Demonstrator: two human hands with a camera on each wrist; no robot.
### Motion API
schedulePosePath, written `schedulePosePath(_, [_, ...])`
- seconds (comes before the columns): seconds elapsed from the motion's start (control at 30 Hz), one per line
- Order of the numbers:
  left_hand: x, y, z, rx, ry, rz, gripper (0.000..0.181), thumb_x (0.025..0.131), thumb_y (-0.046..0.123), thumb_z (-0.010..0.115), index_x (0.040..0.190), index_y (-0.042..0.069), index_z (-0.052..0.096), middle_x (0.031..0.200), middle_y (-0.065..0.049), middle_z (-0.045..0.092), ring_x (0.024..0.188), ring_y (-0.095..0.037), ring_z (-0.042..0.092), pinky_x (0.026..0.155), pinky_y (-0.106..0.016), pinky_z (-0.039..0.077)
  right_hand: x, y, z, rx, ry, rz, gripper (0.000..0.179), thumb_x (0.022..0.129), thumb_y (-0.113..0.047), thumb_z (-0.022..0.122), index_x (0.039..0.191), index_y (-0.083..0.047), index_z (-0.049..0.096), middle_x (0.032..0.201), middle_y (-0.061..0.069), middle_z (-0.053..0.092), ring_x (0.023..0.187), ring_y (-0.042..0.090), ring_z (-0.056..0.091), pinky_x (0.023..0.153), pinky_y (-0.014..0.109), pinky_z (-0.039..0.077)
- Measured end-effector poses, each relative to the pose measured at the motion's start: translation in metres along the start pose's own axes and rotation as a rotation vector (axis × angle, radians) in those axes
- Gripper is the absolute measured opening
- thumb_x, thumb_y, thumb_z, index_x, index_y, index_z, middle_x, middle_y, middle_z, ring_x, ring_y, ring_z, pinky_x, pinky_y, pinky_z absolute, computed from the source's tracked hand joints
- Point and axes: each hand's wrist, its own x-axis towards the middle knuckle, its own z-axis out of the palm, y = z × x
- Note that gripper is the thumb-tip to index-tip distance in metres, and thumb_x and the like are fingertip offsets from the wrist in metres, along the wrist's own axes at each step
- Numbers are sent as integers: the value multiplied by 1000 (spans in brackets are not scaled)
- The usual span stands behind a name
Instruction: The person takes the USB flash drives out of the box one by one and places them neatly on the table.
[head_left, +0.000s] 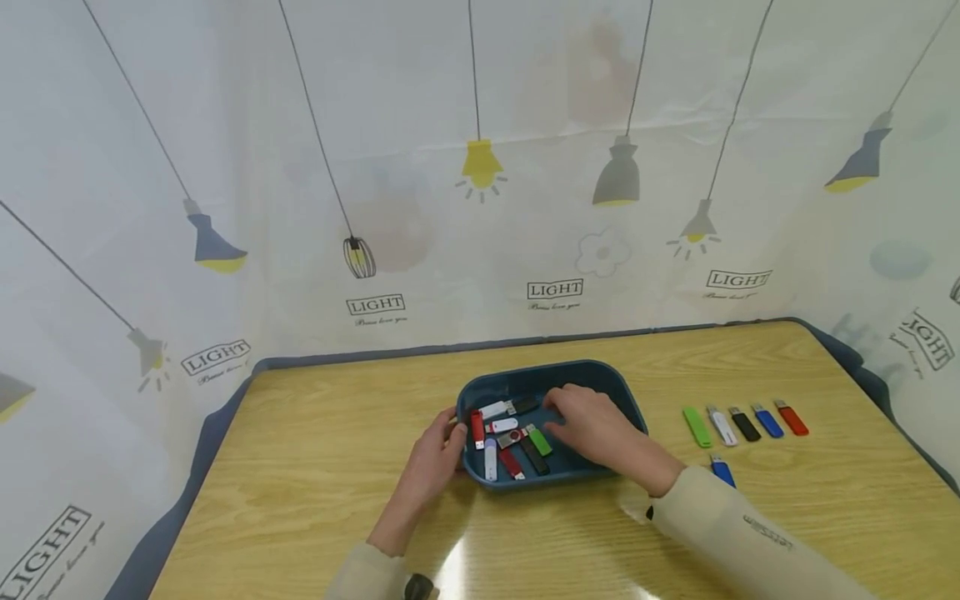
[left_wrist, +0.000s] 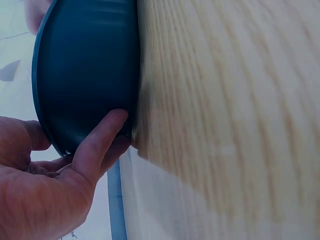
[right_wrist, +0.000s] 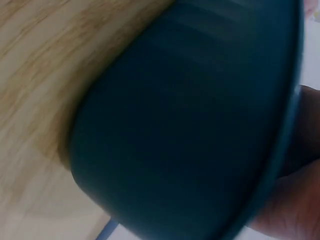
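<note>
A dark blue plastic bin [head_left: 555, 482] stands on the table, with several USB flash drives in its left half. My left hand [head_left: 435, 454] grips its left end, thumb over the rim and fingers against the outer wall [left_wrist: 90, 75]. Inside the bin is my right hand [head_left: 592, 421], thumb and forefinger apart, nothing visible between them. Its fingertips are close to a black flash drive [head_left: 525, 404] beside a white one [head_left: 493, 410]. Nearer the front lie a green flash drive [head_left: 539, 441] and a dark red one [head_left: 512, 464]. The bin's wall hides most of the right hand in the right wrist view.
Right of the bin, a row of flash drives lies on the wooden table [head_left: 300, 483]: green [head_left: 697, 427], white [head_left: 722, 426], black [head_left: 746, 424], blue [head_left: 768, 422] and red [head_left: 792, 418]. Another blue drive [head_left: 722, 472] lies in front, close to the right sleeve. A lamp-printed curtain [head_left: 450, 250] hangs behind.
</note>
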Motion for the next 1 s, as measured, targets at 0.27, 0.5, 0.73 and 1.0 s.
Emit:
schedulePosePath(0.27, [2, -1, 0, -20, -6, -15, 44, 111, 17, 45, 150, -3, 46, 146, -32, 52, 126, -43, 60, 78, -42, 64, 13, -2, 13, 29, -115, 47, 13, 92, -16, 79, 88, -6, 71, 75, -1, 63, 63, 14, 54, 56, 30, 47])
schedulePosePath(0.5, [2, -2, 1, 16, 6, -5, 44, 110, 16, 45, 149, -4, 47, 145, -32, 53, 128, -44, 57, 84, -45, 63, 16, -2, 17, 61, -155, 77, 35, 94, -14, 77, 64, -13, 59, 56, -5, 45, 51, 10, 41, 50, 23, 28])
schedulePosePath(0.73, [1, -2, 2, -28, -7, -22, 44, 110, 16, 45, 150, -4, 45, 146, -33, 52, 125, -44, 59, 77, -42, 64, 13, 4, 12, 73, -168, 60, 54, 95, -7, 71, 53, -18, 39, 49, -8, 27, 46, 8, 26, 48, 23, 18])
schedulePosePath(1.0, [0, -1, 1, -32, -1, 5, 43, 110, 14, 45, 148, -5, 47, 144, -34, 53, 123, -45, 60, 74, -42, 64, 12, 5, 12, -3, -154, 138, 29, 96, -19, 75, 71, -10, 62, 61, -2, 49, 54, 13, 45, 50, 26, 34])
